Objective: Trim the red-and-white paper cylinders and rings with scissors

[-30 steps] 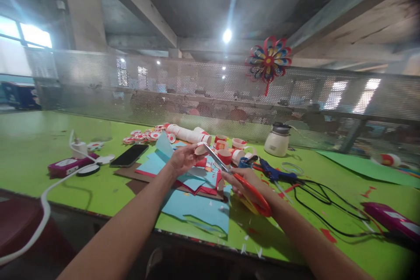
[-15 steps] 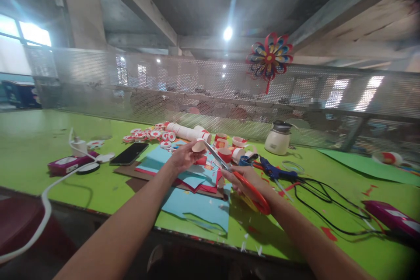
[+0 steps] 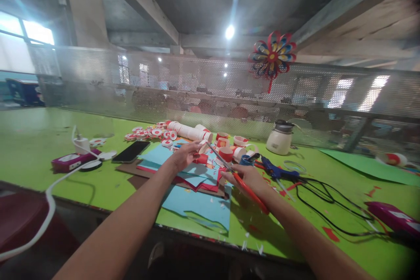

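My left hand (image 3: 186, 156) pinches a small pale piece of paper cup (image 3: 202, 147) between thumb and fingers. My right hand (image 3: 246, 178) is wrapped round the orange handles of a pair of scissors (image 3: 251, 194). Their blades point up and left, with the tips at the paper piece. Whether the blades are parted is hard to make out. Under both hands lies a stack of light blue paper (image 3: 154, 156) with red and brown sheets. Just beyond are cut red-and-white paper cups (image 3: 225, 154) and a long row of nested cups (image 3: 187, 131).
A phone (image 3: 131, 152) and a purple power strip (image 3: 70, 162) lie left. Round red-and-white discs (image 3: 156, 132) are heaped behind. On the right are a blue glue gun (image 3: 278, 169) with black cord, a white jug (image 3: 278, 140) and green paper (image 3: 361, 165). Scraps litter the green table (image 3: 108, 194).
The paper piece in my left hand has turned from showing its round face to nearly edge-on. The scissor blades look closer together. The view has shifted slightly.
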{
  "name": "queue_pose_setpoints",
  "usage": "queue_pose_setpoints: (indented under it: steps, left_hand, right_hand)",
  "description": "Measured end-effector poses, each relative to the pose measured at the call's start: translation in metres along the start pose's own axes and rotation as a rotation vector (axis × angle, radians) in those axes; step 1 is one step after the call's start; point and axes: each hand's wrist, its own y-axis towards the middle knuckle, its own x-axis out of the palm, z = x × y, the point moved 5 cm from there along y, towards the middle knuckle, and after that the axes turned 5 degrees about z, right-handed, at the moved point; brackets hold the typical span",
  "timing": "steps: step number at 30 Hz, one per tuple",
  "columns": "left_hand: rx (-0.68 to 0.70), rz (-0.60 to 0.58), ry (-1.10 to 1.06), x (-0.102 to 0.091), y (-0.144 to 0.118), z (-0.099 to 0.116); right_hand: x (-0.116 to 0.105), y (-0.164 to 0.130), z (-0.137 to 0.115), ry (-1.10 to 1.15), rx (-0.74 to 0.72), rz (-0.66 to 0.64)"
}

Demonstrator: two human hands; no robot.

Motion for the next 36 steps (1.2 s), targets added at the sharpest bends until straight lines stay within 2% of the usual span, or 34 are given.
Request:
queue_pose_setpoints:
  steps: [12, 18, 29, 36]
  left_hand:
    - [0.065, -0.093, 0.05, 0.008, -0.005, 0.007]
    - [0.011, -0.075, 0.037, 0.005, -0.004, 0.004]
    - [0.054, -0.069, 0.017, 0.004, -0.003, 0.004]
    - [0.097, 0.028, 0.014, -0.005, 0.001, 0.006]
  right_hand:
    - [0.0, -0.001, -0.005, -0.133, -0.045, -0.016]
    - [0.003, 0.0, -0.001, -0.17, -0.033, -0.027]
    - [0.007, 0.002, 0.01, -0.11, 0.024, -0.067]
    - [0.005, 0.004, 0.014, -0.123, 0.018, -0.056]
